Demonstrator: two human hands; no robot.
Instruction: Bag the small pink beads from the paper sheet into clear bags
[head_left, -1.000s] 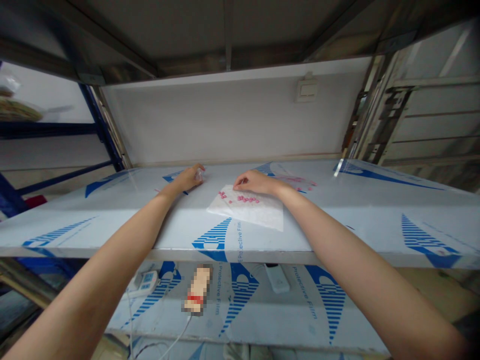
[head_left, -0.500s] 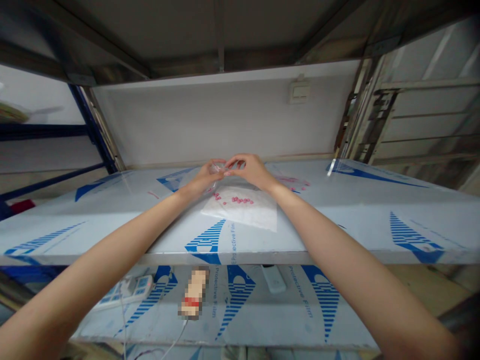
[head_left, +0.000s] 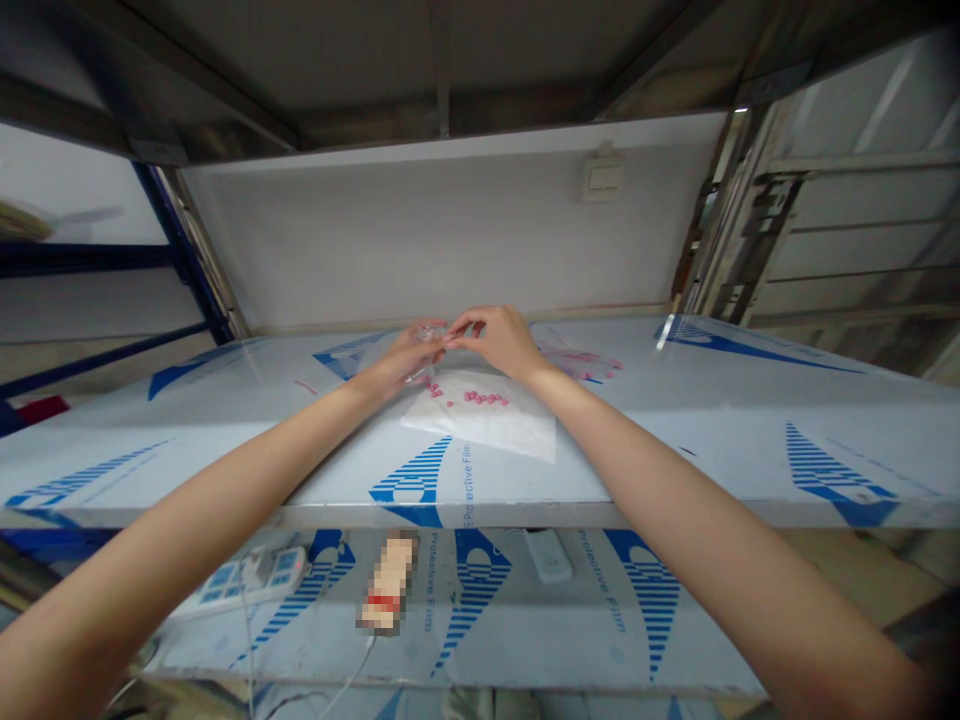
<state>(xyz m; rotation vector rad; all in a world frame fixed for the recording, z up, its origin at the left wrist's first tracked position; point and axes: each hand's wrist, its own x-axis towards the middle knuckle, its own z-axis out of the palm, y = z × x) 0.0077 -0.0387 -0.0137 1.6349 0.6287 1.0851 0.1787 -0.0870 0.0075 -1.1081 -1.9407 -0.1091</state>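
Observation:
A small clear plastic bag (head_left: 430,333) is in my left hand (head_left: 409,352), whose fingers are closed around it. My right hand (head_left: 501,335) meets the left at the bag's side, thumb and fingertips pinched together. What sits in that pinch is too small to make out. Below both hands lies a white sheet (head_left: 517,432), flat on the upper shelf, with several small pink beads (head_left: 486,398) on it. Some of them are in a short row, others are scattered close to my left hand. More pink pieces (head_left: 583,362) lie to the right, partly hidden behind my right wrist.
The upper shelf (head_left: 720,430) is covered with blue-printed protective film and backs onto a wall with a switch (head_left: 603,180). On the lower shelf are a power strip (head_left: 281,575), a pixelated object (head_left: 388,582) with a cable, and a white device (head_left: 547,556).
My hands stay together at the bag, with only a slight shift to the left. The beads on the sheet look the same.

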